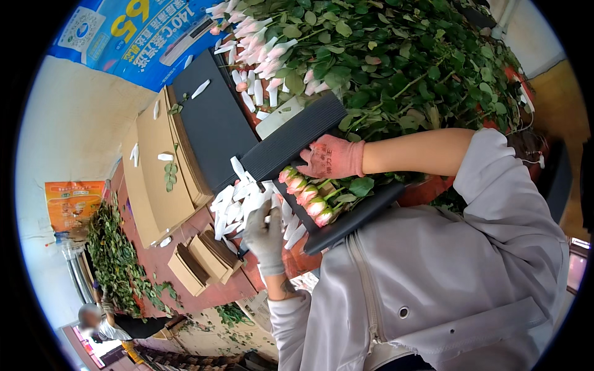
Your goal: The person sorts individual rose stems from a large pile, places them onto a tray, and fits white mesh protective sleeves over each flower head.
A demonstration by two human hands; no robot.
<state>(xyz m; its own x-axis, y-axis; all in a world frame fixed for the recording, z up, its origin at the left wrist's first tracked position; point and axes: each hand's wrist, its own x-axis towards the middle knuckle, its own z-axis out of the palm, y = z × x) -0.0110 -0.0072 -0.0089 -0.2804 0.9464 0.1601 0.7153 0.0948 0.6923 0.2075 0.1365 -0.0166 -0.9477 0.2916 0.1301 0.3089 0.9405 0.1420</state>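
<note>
A row of pink-and-white roses [307, 197] with green stems lies on a black sheet before me, under a folded-up black corrugated flap [292, 134]. My right hand [330, 156], in a pink knitted glove, is at that flap, just above the rose heads; whether its fingers grip the flap cannot be told. My left hand [264, 236], in a grey-white glove, is at a heap of white mesh flower sleeves [229, 208], its fingertips curled at a small white piece. A rolled black edge [352, 218] lies between the roses and my jacket.
Leafy rose stems [408, 60] cover the table's far side, with sleeved pink roses [264, 46] at their left. Cardboard sheets [162, 185], a black board [216, 111] and small cardboard pieces [204, 259] lie leftward. Another person [106, 324] stands by foliage at the lower left.
</note>
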